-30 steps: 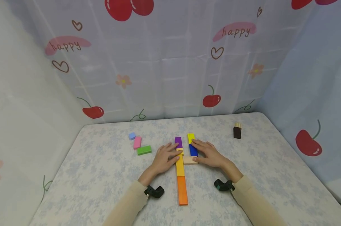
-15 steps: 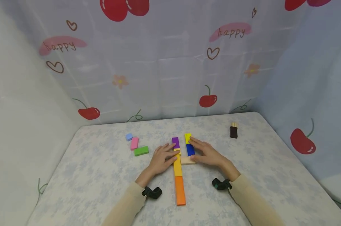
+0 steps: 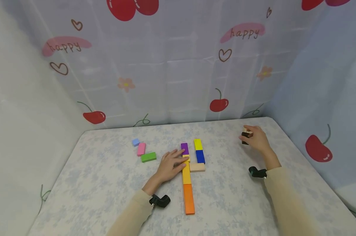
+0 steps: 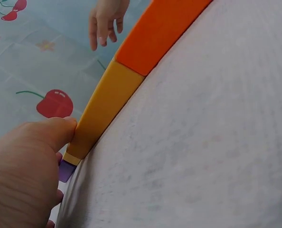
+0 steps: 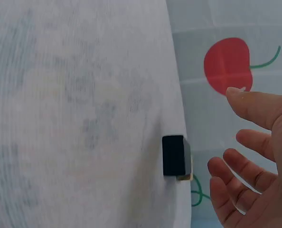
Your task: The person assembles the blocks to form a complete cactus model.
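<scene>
Right hand [image 3: 258, 139] at the desk's [image 3: 107, 183] far right, fingers loose and parted beside the black block [image 5: 173, 156]; left hand [image 3: 169, 167], fingers relaxed, touches the yellow-orange block [image 3: 186, 176] near the middle!

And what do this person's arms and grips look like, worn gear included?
The left sleeve and right sleeve are plain cream-beige, reaching near the wrists. A black, bent wrist device is on the left wrist, with a matching black unit on the right. The left grip and right grip are ungloved.
</scene>
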Tool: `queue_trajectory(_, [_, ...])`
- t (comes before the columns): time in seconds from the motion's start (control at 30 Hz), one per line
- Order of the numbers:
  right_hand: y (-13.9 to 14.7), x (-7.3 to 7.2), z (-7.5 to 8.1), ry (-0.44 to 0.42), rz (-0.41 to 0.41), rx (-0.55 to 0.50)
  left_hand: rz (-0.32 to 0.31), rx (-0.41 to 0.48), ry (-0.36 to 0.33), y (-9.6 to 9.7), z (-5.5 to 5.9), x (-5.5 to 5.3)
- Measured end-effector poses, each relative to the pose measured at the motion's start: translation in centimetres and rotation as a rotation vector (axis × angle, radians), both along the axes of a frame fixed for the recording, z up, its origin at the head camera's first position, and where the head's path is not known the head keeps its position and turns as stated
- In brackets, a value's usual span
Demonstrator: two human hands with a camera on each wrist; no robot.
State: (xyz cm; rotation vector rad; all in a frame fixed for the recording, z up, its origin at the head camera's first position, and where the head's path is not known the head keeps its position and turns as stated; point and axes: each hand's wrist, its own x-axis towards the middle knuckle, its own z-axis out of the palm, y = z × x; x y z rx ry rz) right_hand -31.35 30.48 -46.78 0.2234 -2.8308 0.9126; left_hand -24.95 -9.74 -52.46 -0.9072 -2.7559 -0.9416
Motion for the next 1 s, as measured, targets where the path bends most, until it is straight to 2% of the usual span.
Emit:
queue_trajectory(0.13, [1.5,-0.3,-0.7,-0.115,-0.019,0.002,-0.002,-0.012,-0.002,0.2,-0.1,0.0])
queue_trajectory(0.3, [2.1,-0.5,-1.5,-0.179,0.005,-0.031,0.001,-0.015,-0.003,0.2,-0.2,-0.1])
queue_trajectory(0.53, [2.1,-0.8,-1.9,-0.180,-0.008,-0.031,0.002,-0.015,-0.025,0.1,0.1,-0.2])
queue_trajectory(0.77, [2.2,-0.9,-2.1,-0.183,-0.012,-0.033,0.007,-0.026,-0.030,0.1,-0.2,-0.2])
queue_trajectory(1.0, [1.9,-1.2,-2.3,-0.181,-0.014,-0.037,0.006,-0.007,-0.009,0.0,-0.2,-0.1])
